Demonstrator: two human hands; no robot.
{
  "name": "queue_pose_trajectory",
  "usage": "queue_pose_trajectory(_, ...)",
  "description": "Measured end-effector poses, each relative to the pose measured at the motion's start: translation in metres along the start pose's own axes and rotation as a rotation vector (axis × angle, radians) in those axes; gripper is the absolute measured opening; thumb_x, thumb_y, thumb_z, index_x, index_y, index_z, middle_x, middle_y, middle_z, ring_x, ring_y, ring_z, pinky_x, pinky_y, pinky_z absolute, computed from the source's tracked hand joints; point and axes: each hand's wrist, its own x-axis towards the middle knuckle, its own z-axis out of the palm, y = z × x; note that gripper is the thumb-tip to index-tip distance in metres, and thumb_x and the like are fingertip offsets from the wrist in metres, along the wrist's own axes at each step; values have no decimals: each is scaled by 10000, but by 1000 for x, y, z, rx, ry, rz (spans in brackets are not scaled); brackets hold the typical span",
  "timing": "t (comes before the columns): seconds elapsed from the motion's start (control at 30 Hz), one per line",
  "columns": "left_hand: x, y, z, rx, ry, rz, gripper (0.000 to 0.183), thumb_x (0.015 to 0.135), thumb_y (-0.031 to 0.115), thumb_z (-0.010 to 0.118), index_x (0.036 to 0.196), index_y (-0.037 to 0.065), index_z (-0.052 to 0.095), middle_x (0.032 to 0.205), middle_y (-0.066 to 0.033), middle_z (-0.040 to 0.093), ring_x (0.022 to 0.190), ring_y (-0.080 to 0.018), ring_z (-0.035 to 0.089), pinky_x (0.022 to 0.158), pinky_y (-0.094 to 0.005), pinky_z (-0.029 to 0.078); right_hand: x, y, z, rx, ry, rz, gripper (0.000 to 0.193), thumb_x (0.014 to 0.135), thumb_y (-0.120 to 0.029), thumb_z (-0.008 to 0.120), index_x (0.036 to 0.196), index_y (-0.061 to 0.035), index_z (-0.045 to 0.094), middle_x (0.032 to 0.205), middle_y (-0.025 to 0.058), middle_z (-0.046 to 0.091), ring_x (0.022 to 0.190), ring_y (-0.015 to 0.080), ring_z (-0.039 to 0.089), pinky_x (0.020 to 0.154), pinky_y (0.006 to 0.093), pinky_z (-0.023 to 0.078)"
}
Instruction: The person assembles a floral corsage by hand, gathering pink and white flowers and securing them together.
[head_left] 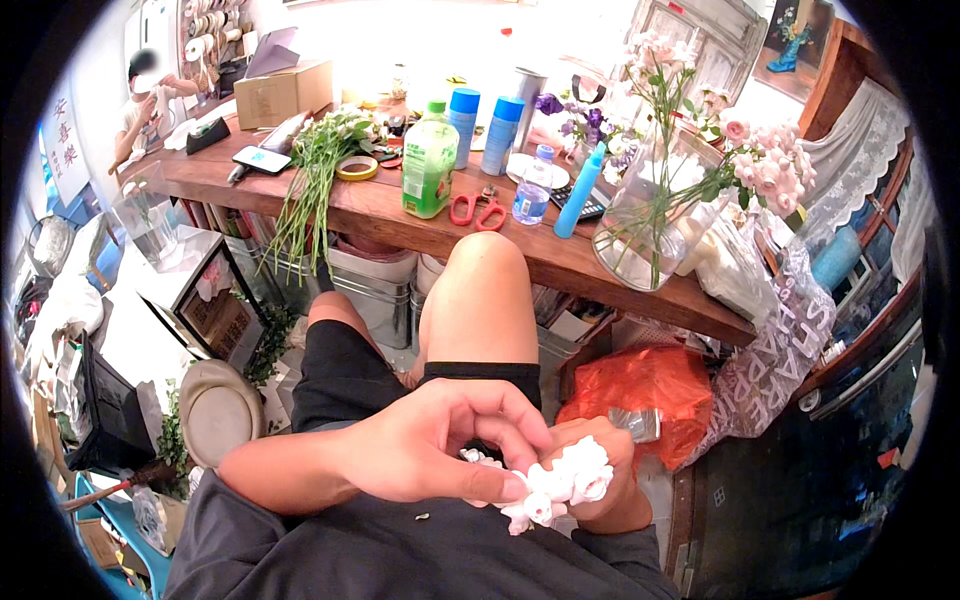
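A small cluster of white flowers is held low in front of my lap. My left hand reaches across from the left, its thumb tip against the blooms and its fingers curled over them. More white petals peek out beneath that palm. Just behind the cluster is my right hand, closed, with its fingers partly hidden by the blooms. Whether the flowers are joined on a stem or band is hidden.
On the wooden table ahead stand a green bottle, red-handled scissors, cut green stems, blue cans and a glass vase of pink roses. An orange plastic bag sits right of my knees. Another person is far left.
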Motion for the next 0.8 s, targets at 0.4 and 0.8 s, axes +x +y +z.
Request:
queue_pose_trajectory(0.4,2,-13,-2,392,262,506,410,858,17,800,1225,-27,623,1107,-152,697,1071,-247,655,972,-400,499,2,-11,12,-94,245,142,152,742,15,835,816,47,706,808,143,750,714,211,754,641,317,580)
queue_pose_trajectory(0.8,-8,-12,20,1214,470,1005,335,694,140,870,1003,86,755,1100,-78,676,970,-259,566,913,-381,419,7,-17,18,-359,313,13,137,785,-33,826,806,8,697,774,112,718,680,197,724,594,318,557)
